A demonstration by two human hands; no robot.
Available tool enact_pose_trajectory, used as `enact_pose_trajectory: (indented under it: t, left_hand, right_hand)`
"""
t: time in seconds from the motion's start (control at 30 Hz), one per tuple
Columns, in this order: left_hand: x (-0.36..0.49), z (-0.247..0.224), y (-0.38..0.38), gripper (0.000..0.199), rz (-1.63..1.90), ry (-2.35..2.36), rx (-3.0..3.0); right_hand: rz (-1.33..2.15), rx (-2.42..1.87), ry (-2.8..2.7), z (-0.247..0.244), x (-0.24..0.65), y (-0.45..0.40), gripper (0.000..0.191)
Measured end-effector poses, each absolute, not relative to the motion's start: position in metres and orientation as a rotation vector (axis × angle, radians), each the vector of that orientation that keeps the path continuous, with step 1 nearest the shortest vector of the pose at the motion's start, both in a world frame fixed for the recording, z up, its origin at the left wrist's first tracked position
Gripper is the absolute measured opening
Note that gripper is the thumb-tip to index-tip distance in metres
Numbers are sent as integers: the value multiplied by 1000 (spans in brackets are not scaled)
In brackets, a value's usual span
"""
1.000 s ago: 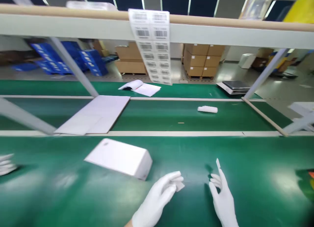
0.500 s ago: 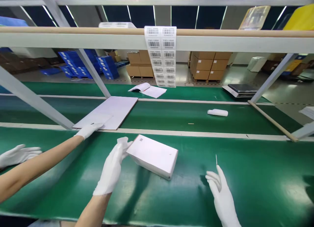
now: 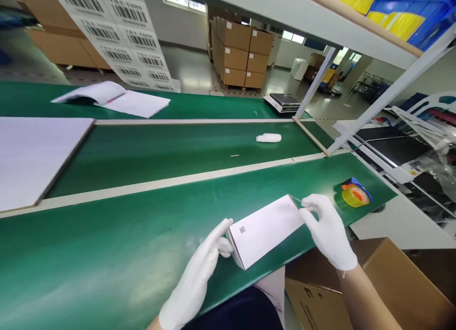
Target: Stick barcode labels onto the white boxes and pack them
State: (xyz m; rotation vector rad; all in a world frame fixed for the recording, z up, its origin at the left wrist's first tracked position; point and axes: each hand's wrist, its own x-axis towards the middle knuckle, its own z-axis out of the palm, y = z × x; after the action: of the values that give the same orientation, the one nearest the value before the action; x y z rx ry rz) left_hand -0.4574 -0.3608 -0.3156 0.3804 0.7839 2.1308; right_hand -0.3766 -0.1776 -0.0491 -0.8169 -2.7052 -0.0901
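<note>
A long white box (image 3: 267,231) with a small printed square code lies at a slant near the front edge of the green table. My left hand (image 3: 204,268), in a white glove, grips its left end; some fingertips are hidden behind that end. At the other end is my right hand (image 3: 326,230), also gloved, its thumb and forefinger pinched on a thin clear strip (image 3: 296,198). The strip reaches over the box's right edge; whether it sticks there I cannot tell.
Tape rolls (image 3: 355,195) lie at the right. Beyond are a white bottle (image 3: 269,138), a scale (image 3: 285,101), an open notebook (image 3: 137,101) and a white board (image 3: 39,154). Hanging labels (image 3: 124,35) are upper left. An open carton (image 3: 399,277) stands below the table's edge.
The view has swung right. The box has turned and its right end now meets my right hand, which was apart from it. Another person's gloved hands have left the view.
</note>
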Motion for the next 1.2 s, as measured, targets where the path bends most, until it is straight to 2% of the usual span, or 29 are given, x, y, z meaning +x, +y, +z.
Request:
enact_pose_trajectory:
  t: [0.03, 0.07, 0.17, 0.3, 0.57, 0.77, 1.2]
  left_hand:
    - [-457, -319, -361, 65, 2121, 754, 469]
    - [-457, -322, -362, 65, 2117, 747, 557]
    - [-459, -328, -371, 65, 2114, 869, 720]
    - [-465, -327, -385, 62, 2009, 1082, 921]
    - [-485, -310, -388, 63, 1951, 1388, 1545]
    - [-496, -311, -390, 53, 1924, 1492, 1658]
    - [-506, -300, -389, 51, 1865, 1426, 1674]
  right_hand:
    - [-172, -739, -2781, -43, -382, -185, 9]
    - [-212, -670, -2877, -38, -388, -193, 8]
    - [-150, -640, -3147, -33, -406, -213, 17]
    - [-7, -867, -3353, -43, -428, -225, 23]
    - [294, -1223, -3554, -69, -467, -236, 20]
    - [179, -1273, -3559, -78, -466, -233, 21]
    - [-22, -1332, -3604, -82, -469, -234, 24]
